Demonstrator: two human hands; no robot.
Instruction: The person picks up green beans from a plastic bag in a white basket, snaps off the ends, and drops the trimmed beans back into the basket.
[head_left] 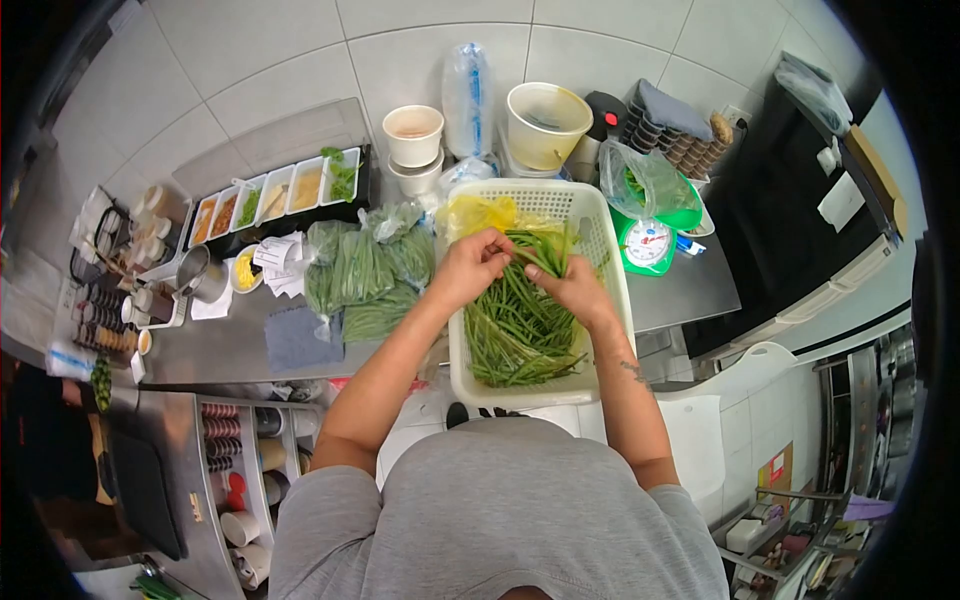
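A heap of long green beans [520, 340] lies in a white perforated plastic basket [460, 375]. Over the basket, my right hand [578, 292] is closed round a small bunch of beans [545, 252], with the thumb on top. My left hand [475, 268] is beside it, its fingers pinched at the left ends of that bunch; the fingertips partly hide what they grip. A yellow plastic bag [480, 213] lies at the basket's far left corner.
Bagged green vegetables [365, 265] and a grey cloth [303, 336] lie left of the basket. A green scale [648, 245] carrying a plastic bag stands to the right. Tubs [413, 137] and a bucket [548, 128] stand behind; a condiment tray [272, 200] is at back left.
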